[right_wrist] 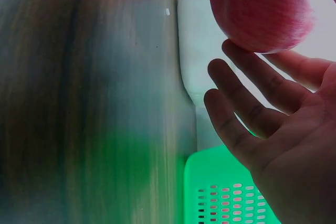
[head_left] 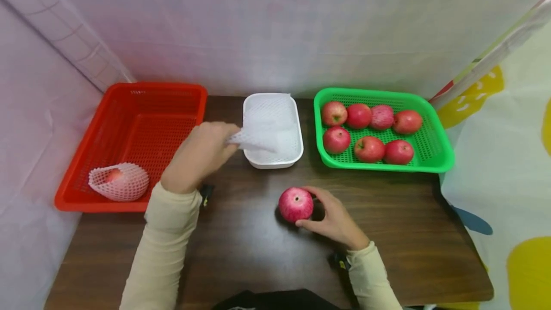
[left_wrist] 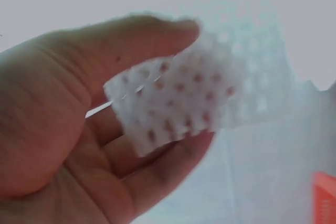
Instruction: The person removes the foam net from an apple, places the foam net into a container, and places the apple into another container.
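My left hand (head_left: 199, 154) pinches a white foam fruit net (head_left: 251, 138) by one end, and the rest of the net hangs over the front of the white basket (head_left: 273, 163). In the left wrist view, the holed mesh of the net (left_wrist: 178, 95) lies between thumb and fingers. A red apple (head_left: 295, 204) is in my right hand (head_left: 336, 219), thumb on its near side and fingers on its far side. The right wrist view shows the apple (right_wrist: 262, 11) at the fingertips, with the other fingers spread below it.
More white netting (head_left: 269, 109) lies in the white basket. At the right, a green basket (head_left: 387, 167) holds several apples (head_left: 369, 149). The red basket (head_left: 69, 202) at the left has one net-wrapped apple (head_left: 122, 183) in its front corner. Cloth walls (head_left: 275, 23) surround the dark wooden table (head_left: 241, 252).
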